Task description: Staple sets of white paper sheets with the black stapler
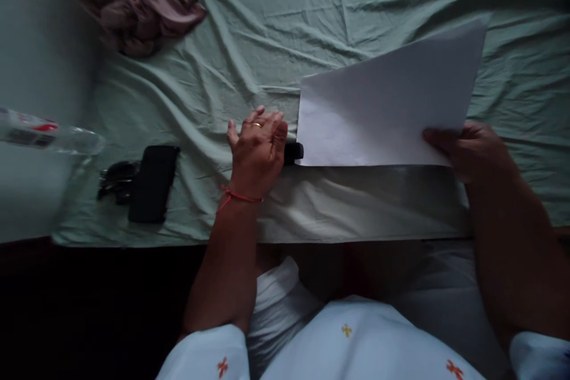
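Note:
A white sheet of paper (387,104) lies tilted on the pale green bedsheet (267,29). My right hand (472,148) pinches its lower right corner, thumb on top. My left hand (258,145), with a ring and a red thread at the wrist, rests over a small black object (294,152) at the paper's lower left corner. Its fingers curl down onto that object, and most of the object is hidden under the hand.
A black phone (154,183) and a dark bunch of keys (114,179) lie at the left. A clear plastic bottle (44,133) lies at the far left. Crumpled pink cloth (146,6) sits at the back left. The bed's front edge (312,231) runs below the hands.

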Action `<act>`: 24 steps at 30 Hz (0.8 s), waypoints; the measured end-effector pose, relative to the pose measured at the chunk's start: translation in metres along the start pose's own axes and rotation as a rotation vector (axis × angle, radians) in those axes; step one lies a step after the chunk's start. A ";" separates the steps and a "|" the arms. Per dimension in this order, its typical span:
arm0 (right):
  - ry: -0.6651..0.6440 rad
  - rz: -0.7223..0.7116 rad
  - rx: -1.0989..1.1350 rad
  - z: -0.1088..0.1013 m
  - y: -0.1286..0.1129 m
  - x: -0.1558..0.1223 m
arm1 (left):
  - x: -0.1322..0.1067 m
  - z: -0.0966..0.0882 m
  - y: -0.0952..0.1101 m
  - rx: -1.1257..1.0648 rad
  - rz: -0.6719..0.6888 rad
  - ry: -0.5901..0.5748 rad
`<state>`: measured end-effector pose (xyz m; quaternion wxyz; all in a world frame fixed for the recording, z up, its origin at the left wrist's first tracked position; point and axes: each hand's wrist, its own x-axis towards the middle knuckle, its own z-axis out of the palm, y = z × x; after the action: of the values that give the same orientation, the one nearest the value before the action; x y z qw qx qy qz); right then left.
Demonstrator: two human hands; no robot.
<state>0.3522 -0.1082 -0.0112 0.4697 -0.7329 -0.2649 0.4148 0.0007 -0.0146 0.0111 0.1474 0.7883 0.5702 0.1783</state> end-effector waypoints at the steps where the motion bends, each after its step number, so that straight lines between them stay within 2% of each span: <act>1: -0.002 0.003 0.006 0.000 -0.001 0.000 | 0.001 0.003 0.001 0.009 -0.009 -0.011; 9: 0.007 0.005 0.030 0.008 -0.008 -0.005 | 0.009 0.007 -0.005 0.127 0.017 -0.195; 15: -0.009 -0.007 0.027 0.006 -0.005 -0.002 | 0.011 0.012 -0.010 0.168 0.074 -0.214; 20: -0.004 -0.021 0.018 0.006 -0.007 -0.004 | 0.010 0.013 -0.009 0.183 0.032 -0.228; 24: -0.008 -0.016 0.028 0.008 -0.008 -0.006 | 0.010 0.018 -0.007 0.148 -0.002 -0.175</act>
<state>0.3423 -0.1054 -0.0038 0.4820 -0.7226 -0.2667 0.4175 0.0059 -0.0032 -0.0063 0.1381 0.8089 0.5677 0.0660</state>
